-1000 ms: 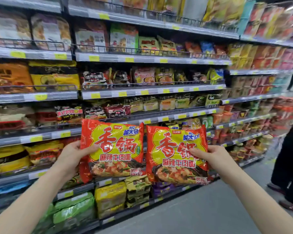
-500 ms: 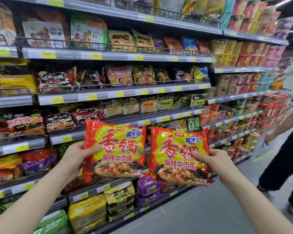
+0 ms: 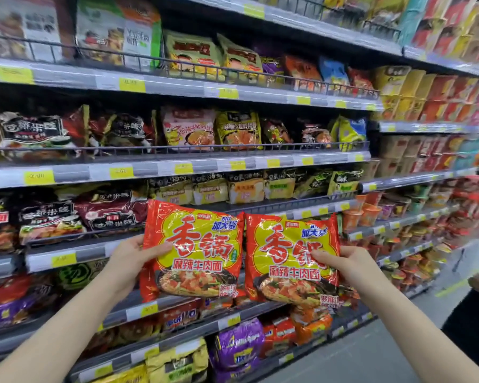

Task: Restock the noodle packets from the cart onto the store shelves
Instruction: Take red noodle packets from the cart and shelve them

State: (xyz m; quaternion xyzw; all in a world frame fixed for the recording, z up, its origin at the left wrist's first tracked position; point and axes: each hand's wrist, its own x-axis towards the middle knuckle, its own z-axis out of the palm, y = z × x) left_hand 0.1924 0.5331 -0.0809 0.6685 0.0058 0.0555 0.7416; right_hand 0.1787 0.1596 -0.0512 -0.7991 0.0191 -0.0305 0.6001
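1. The left hand (image 3: 130,257) grips the left noodle packet (image 3: 192,251) by its left edge, thumb laid across the front and the other fingers hidden behind it.
2. The right hand (image 3: 340,265) grips the right noodle packet (image 3: 291,258) by its right edge, thumb pressed on the front near the middle, the other fingers out of sight behind.
3. Both packets are red with a yellow oval, large red characters and a bowl of noodles printed at the bottom. They are held upright, side by side, their inner edges touching or just overlapping, in the air in front of the store shelves (image 3: 177,167).
4. Behind the packets, the shelves carry rows of other noodle bags: dark bags (image 3: 47,219) at left on the level just above the hands, pale yellow bags (image 3: 210,189) behind the packets' top edges, purple bags (image 3: 239,346) and yellow bags (image 3: 177,363) lower down.
5. Yellow price tags (image 3: 39,176) run along the grey shelf rails.
6. Further right, tubs and cup noodles (image 3: 368,214) fill the shelves down the aisle.
7. At the far right edge, part of another person in dark clothing (image 3: 473,327) stands on the grey floor (image 3: 371,352).
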